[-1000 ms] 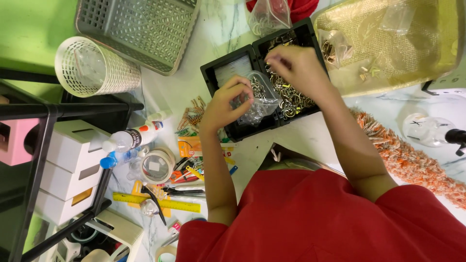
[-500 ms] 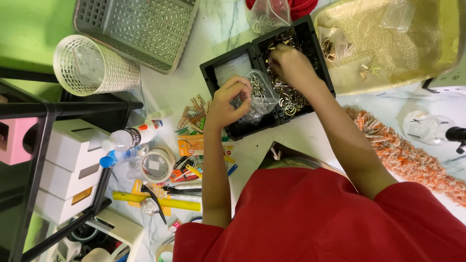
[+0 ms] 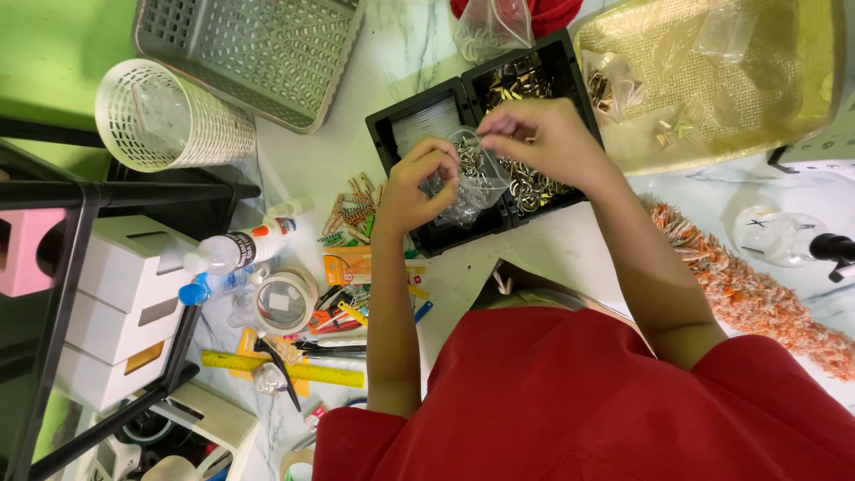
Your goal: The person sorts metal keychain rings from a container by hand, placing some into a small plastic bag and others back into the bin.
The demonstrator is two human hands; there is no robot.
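Observation:
My left hand (image 3: 414,183) holds a small clear plastic bag (image 3: 472,178) with metal rings inside. My right hand (image 3: 543,138) pinches the bag's open top edge with fingertips together. Both hands hover over a black compartment box (image 3: 419,236) on the white marble table. The box's right section holds several silver and gold metal rings and clasps (image 3: 530,187). Its left section holds a white pad (image 3: 427,125). Whether a ring sits between my right fingertips is hidden.
A grey basket (image 3: 249,53) and a round white mesh bin (image 3: 165,116) lie at the top left. A gold mesh pouch (image 3: 712,71) is at the top right and an orange fringe trim (image 3: 748,285) on the right. Glue bottles (image 3: 236,249), tape roll (image 3: 283,301), yellow ruler (image 3: 285,367), pliers and clips lie left.
My right hand has lifted out of the box's ring compartment and come left to the bag's mouth. My left hand has kept the bag in about the same place.

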